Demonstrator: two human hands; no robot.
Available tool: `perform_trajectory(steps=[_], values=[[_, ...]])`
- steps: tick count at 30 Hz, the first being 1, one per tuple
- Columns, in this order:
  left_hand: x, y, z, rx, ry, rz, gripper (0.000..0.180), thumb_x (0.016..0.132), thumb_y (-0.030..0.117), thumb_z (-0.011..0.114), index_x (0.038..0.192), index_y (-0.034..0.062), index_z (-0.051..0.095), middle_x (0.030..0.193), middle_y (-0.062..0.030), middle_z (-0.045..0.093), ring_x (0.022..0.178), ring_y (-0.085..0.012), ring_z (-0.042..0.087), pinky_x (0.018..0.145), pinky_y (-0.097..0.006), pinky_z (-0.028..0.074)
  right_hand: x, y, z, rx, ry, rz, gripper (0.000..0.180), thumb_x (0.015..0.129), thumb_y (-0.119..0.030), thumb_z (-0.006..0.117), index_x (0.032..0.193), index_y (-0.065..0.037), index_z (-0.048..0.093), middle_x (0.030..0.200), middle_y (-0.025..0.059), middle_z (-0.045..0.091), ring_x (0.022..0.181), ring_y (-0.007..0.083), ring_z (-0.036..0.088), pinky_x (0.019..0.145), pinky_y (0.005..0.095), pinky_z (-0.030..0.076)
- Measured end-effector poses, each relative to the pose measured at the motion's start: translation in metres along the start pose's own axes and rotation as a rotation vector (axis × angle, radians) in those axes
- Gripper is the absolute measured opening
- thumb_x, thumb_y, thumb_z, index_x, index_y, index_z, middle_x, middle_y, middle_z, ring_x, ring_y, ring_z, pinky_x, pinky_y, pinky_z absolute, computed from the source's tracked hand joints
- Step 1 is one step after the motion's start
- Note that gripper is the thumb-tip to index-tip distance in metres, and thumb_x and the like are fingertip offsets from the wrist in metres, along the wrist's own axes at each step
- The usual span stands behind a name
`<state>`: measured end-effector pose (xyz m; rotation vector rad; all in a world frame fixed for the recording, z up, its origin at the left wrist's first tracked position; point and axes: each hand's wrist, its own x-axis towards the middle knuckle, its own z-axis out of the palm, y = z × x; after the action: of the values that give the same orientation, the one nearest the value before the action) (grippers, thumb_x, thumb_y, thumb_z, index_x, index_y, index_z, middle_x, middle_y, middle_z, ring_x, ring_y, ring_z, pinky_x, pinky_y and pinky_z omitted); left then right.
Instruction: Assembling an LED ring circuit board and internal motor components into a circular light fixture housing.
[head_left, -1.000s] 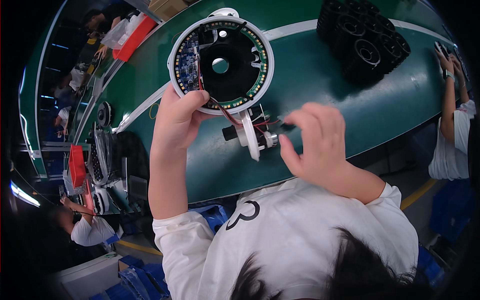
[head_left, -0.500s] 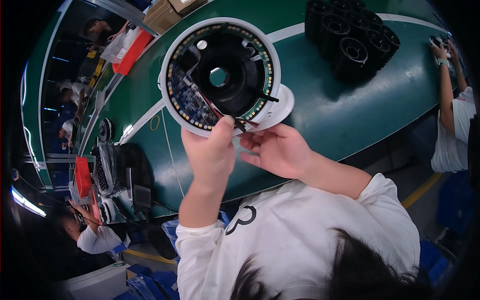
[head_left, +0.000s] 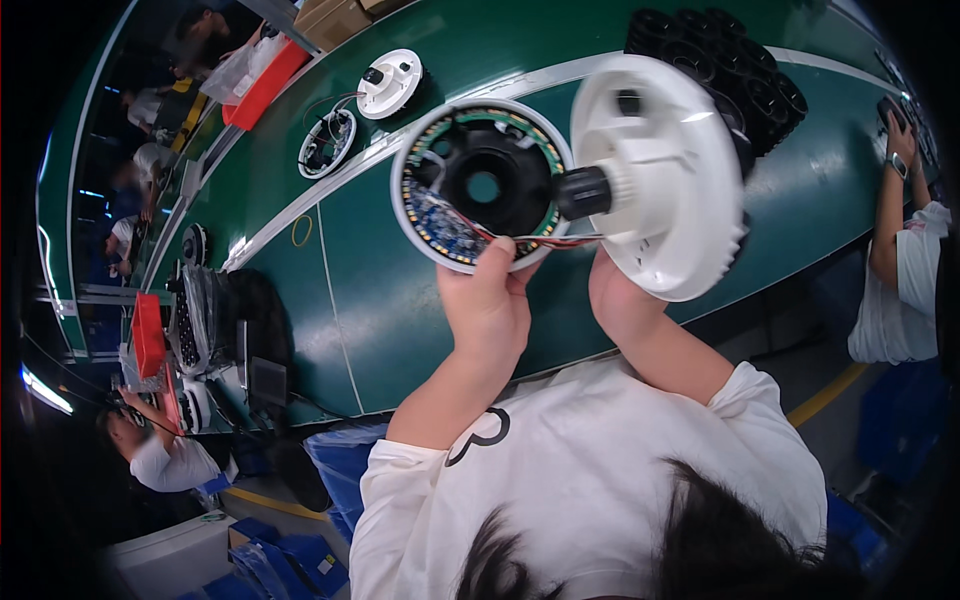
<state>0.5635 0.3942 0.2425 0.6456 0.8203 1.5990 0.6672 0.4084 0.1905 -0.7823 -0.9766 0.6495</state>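
Observation:
My left hand (head_left: 487, 305) is closed on a round white housing (head_left: 400, 205), its thumb over the lower rim. Inside the housing are a ring of small LEDs, a blue circuit board and a black funnel with a central hole. To its right, my right hand (head_left: 622, 290) holds a white round cover (head_left: 665, 190) from behind, tilted on edge. That hand's fingers are hidden by the cover. A black cylindrical knob (head_left: 582, 193) sticks out of the cover's middle toward the housing. Thin red, white and dark wires (head_left: 565, 241) run between the two parts, near my left thumb.
A similar white cover (head_left: 402, 90) and wired ring (head_left: 327, 145) lie beyond on the green table (head_left: 430, 345). Several black ribbed cylinders (head_left: 770, 95) stand at the far right. A red bin (head_left: 265, 85) sits far left. Co-workers are at both sides.
The white cover, earlier mostly behind the housing, is now out to the right in my right hand, showing its inner side. The housing has shifted right and lower, with wires spanning the gap.

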Motion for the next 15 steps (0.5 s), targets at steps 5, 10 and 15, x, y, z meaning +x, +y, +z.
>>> perform_trajectory(steps=[5,10,15], values=[[-0.011,-0.011,-0.003,0.075,0.014,-0.071,0.046,0.072,-0.003,0.057,0.113,0.0029,0.038,0.101,-0.0091,0.052,0.084,-0.0154,0.057,0.067,-0.027,0.052,0.029,-0.026,0.005,0.605,-0.234,0.261,0.013,0.082,-0.005,0.044,0.069,-0.006,0.040,0.086,-0.0004,0.040,0.063,0.0020,0.036,0.055,0.0163,0.031],[-0.013,-0.013,-0.009,0.039,0.044,-0.192,0.044,0.073,-0.003,0.060,0.112,0.0065,0.041,0.101,-0.0022,0.051,0.087,-0.0093,0.053,0.067,-0.021,0.047,0.032,-0.008,0.000,0.192,-0.413,-0.072,0.022,0.072,0.002,0.058,0.064,-0.006,0.040,0.084,0.0025,0.040,0.067,0.0085,0.039,0.061,0.0201,0.033],[-0.015,-0.015,-0.015,0.019,0.050,-0.202,0.045,0.073,-0.002,0.060,0.111,0.0083,0.039,0.099,-0.0020,0.051,0.082,-0.0080,0.053,0.058,-0.019,0.044,0.039,-0.007,0.002,0.014,-0.351,-0.161,0.020,0.068,0.002,0.060,0.082,-0.004,0.046,0.096,0.0072,0.043,0.092,0.0158,0.044,0.085,0.0278,0.036]])
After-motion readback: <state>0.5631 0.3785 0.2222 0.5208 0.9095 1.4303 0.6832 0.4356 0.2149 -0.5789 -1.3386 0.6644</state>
